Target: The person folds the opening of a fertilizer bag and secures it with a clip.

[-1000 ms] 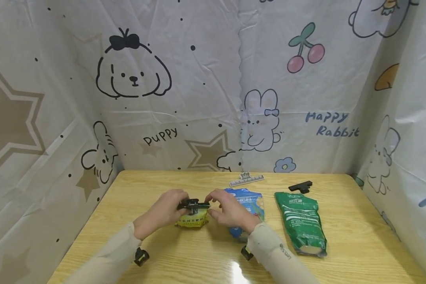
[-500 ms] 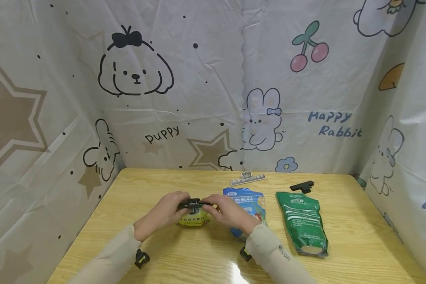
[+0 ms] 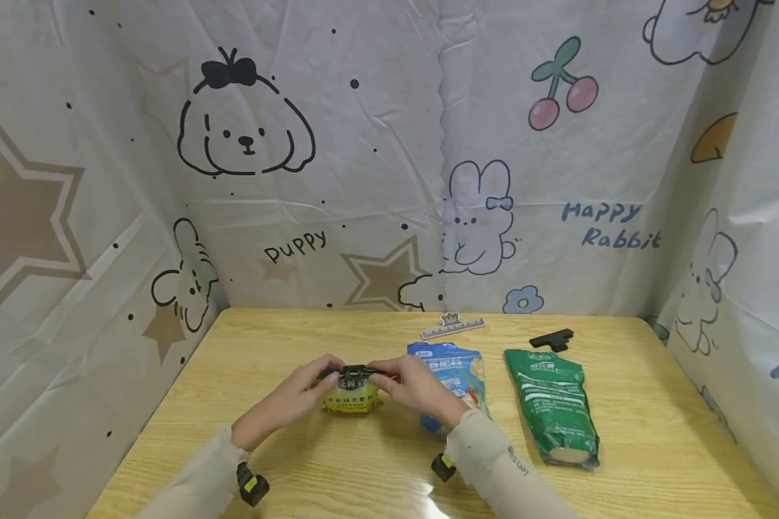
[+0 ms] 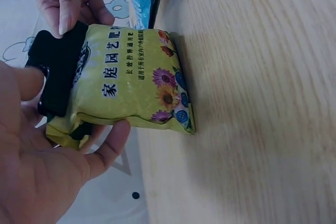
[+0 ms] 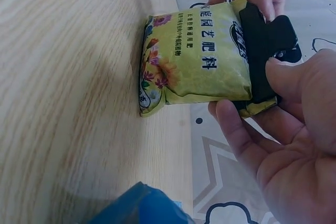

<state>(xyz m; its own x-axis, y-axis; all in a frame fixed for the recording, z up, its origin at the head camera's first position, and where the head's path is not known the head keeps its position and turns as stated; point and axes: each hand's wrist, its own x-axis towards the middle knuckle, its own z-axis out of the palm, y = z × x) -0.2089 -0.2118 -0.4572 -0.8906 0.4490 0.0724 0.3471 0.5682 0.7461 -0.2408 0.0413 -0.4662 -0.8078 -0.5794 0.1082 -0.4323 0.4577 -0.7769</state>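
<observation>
Over the last second, the right hand [image 3: 415, 386] closed in on the right end of the black clip [image 3: 354, 371] along the top of the yellow bag [image 3: 350, 404]: its thumb and finger, first spread around that end, came to pinch it. The left hand [image 3: 292, 400] drew outward to the bag's near left. More of the bag's front came into sight, its dark lettering [image 3: 350, 384] clearer. The left sleeve [image 3: 204, 465] and the black device [image 3: 253, 486] under it shifted farther from the bag.
</observation>
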